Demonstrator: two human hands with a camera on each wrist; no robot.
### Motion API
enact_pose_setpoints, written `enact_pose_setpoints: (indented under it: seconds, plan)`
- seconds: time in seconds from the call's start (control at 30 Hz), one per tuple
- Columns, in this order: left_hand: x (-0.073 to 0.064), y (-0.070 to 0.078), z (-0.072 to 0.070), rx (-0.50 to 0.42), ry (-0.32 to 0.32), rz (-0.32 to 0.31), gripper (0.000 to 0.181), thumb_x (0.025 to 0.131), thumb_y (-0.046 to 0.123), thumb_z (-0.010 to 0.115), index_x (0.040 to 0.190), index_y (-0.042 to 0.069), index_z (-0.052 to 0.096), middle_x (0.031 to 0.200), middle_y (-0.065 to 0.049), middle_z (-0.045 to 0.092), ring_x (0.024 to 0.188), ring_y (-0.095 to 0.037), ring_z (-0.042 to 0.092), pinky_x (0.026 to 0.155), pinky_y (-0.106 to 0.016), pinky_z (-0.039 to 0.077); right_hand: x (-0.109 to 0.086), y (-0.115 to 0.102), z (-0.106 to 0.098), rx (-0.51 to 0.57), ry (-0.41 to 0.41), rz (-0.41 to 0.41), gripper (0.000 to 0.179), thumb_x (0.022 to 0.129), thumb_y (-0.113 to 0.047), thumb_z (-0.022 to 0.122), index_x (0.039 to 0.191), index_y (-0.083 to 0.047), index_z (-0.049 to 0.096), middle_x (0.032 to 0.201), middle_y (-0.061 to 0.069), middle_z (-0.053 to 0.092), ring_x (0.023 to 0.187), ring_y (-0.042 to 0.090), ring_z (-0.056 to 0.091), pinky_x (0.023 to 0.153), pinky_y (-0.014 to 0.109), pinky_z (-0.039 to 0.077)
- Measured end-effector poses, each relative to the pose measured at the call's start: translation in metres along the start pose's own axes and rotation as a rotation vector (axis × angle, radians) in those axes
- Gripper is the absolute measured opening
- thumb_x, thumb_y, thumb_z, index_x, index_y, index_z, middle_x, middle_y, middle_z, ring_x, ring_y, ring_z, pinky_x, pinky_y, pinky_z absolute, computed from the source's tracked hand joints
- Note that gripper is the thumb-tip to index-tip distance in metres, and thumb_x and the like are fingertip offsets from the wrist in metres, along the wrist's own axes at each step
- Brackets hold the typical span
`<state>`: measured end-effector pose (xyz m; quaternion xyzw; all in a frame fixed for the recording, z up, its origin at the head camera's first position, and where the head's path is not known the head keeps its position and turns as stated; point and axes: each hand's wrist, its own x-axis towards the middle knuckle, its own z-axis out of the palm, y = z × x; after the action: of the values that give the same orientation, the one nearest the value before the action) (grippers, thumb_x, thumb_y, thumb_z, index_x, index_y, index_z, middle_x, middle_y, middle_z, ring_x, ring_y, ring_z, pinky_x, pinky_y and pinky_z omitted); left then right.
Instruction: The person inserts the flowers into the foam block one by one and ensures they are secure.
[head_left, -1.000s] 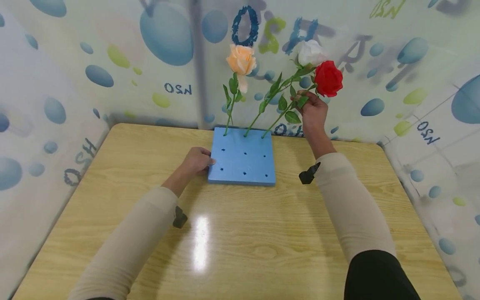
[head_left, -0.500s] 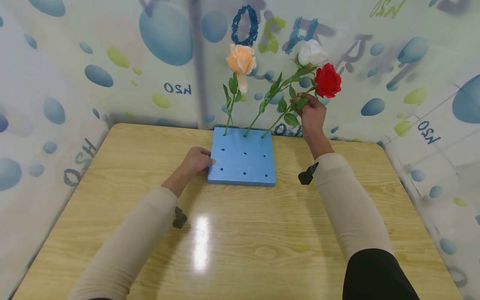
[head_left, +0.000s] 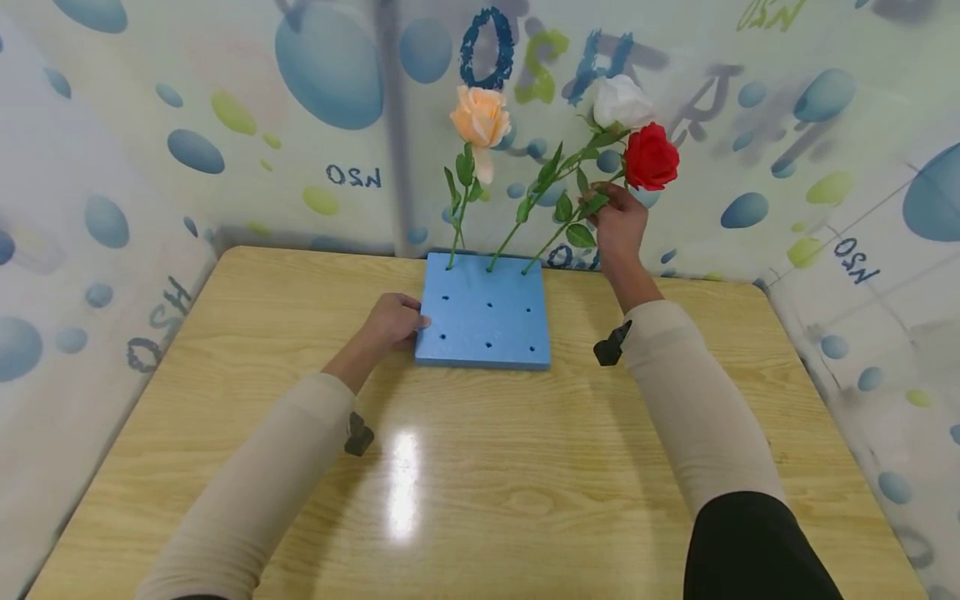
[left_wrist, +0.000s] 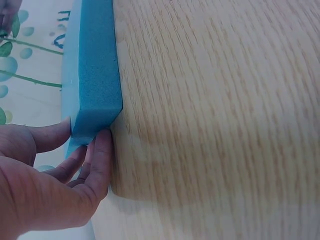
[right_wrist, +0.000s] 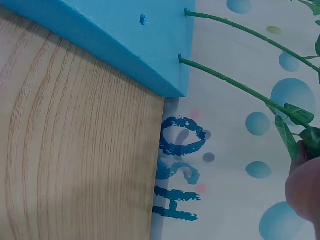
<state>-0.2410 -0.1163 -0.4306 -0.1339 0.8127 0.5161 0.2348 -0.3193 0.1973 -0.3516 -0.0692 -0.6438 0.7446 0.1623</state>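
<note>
A blue foam board with rows of small holes lies at the table's far edge. My left hand holds its left side; in the left wrist view the thumb is on the top face and the fingers press the side. My right hand pinches the leafy stem of a red rose, whose lower end stands in the far right hole. That stem leans right. A white rose leans right from the middle far hole, and a peach rose stands nearly upright in the left one.
The wooden table spreads out in front of the board. A patterned wall rises directly behind its far edge, close to the flowers and my right hand. Two nearer rows of holes in the board hold no stems.
My right hand has shifted slightly left with the red rose's stem, and the bloom has moved a little left. My left hand stays on the board.
</note>
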Motion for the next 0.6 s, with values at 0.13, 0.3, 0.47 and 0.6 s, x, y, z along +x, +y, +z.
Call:
enact_pose_setpoints:
  seconds: [0.13,0.3,0.47,0.6]
  plan:
    - [0.000,0.001,0.000,0.008,-0.001,0.003,0.046,0.095,0.007,0.058,0.139,0.000,0.046,0.134,-0.020,0.052,0.119,-0.032,0.055,0.096,-0.042,0.051,0.001,0.000,-0.004,0.041,0.043,0.036,0.019,0.091,-0.003,0.065,0.109,0.001,0.066,0.101,0.006,0.067,0.091,0.018,0.067,0.084,0.027,0.056]
    - [-0.001,0.003,0.000,0.013,0.003,0.003,0.046,0.095,0.007,0.058,0.139,-0.001,0.046,0.134,-0.020,0.052,0.119,-0.032,0.056,0.096,-0.042,0.051,0.009,0.009,-0.013,0.033,0.054,0.039,0.018,0.091,-0.003,0.064,0.109,-0.004,0.066,0.103,0.006,0.066,0.092,0.016,0.066,0.086,0.028,0.056]
    - [-0.002,0.004,0.000,0.013,-0.002,-0.005,0.047,0.095,0.007,0.058,0.139,-0.001,0.045,0.134,-0.020,0.052,0.118,-0.032,0.056,0.096,-0.042,0.051,0.007,0.010,-0.020,0.044,0.031,0.048,0.025,0.092,-0.004,0.063,0.116,-0.002,0.063,0.106,0.006,0.064,0.095,0.015,0.064,0.092,0.031,0.053]
    - [-0.001,0.003,-0.001,0.013,-0.006,-0.011,0.047,0.095,0.007,0.058,0.139,-0.001,0.045,0.134,-0.020,0.052,0.118,-0.032,0.056,0.096,-0.042,0.051,0.006,0.010,-0.025,0.039,0.001,0.043,0.027,0.093,-0.004,0.060,0.120,0.000,0.062,0.107,0.006,0.063,0.097,0.017,0.064,0.094,0.033,0.053]
